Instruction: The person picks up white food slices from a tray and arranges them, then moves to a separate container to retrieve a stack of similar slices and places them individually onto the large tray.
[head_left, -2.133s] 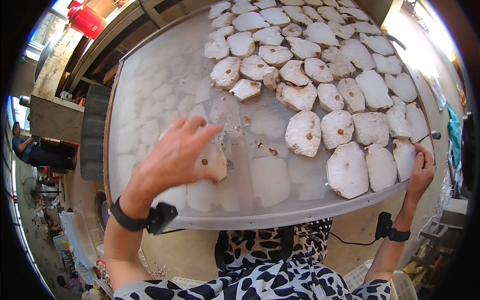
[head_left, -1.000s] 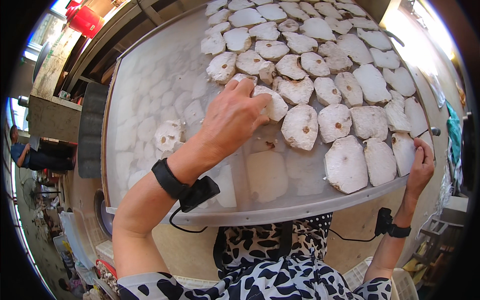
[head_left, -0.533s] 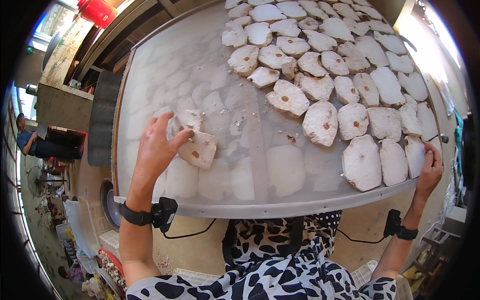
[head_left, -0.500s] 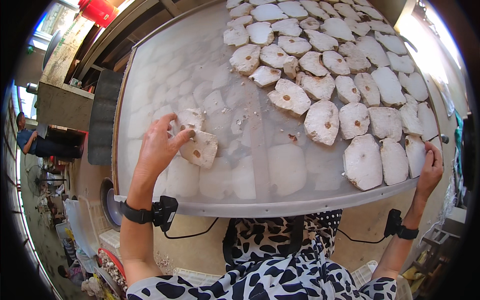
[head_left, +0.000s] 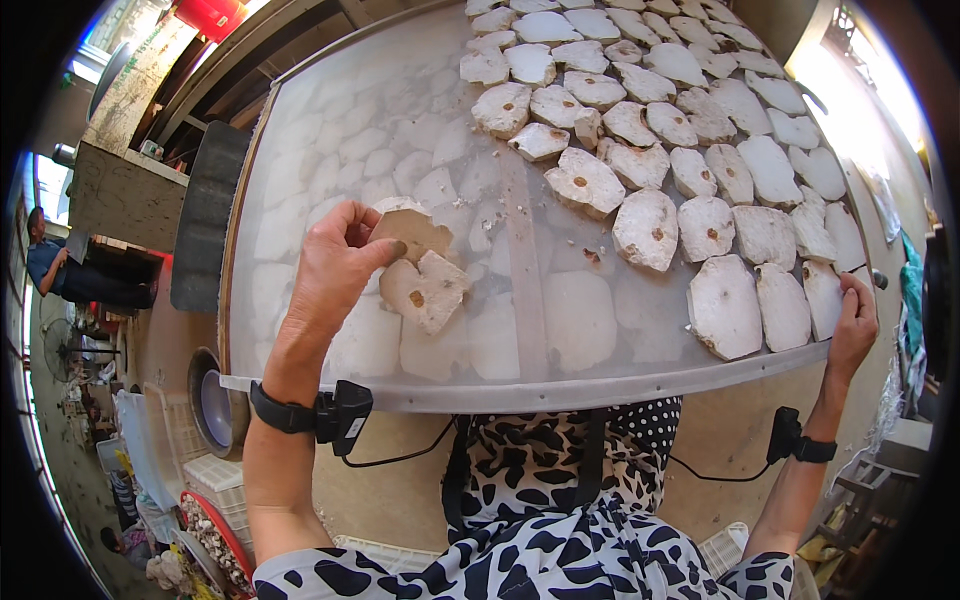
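Observation:
A large framed mesh drying tray (head_left: 520,395) slopes away from me, its right and far parts covered with several pale flat slices (head_left: 725,305). My left hand (head_left: 330,270) is at the tray's near left part, thumb and fingers pinching a tan-edged slice (head_left: 408,228). Just below it a second slice (head_left: 428,290) lies on the mesh, touching the first. My right hand (head_left: 855,320) grips the tray's near right corner. Pale marks of earlier slices show on the bare mesh.
A dark rectangular board (head_left: 205,230) lies left of the tray. Below left stand a metal bowl (head_left: 210,405), white crates and a red basin of small pieces (head_left: 210,535). A person (head_left: 60,270) sits far left.
My left hand drew back from the slices in the tray's middle to the near left part. It now lifts one slice there beside another lying flat. My right hand stayed on the corner.

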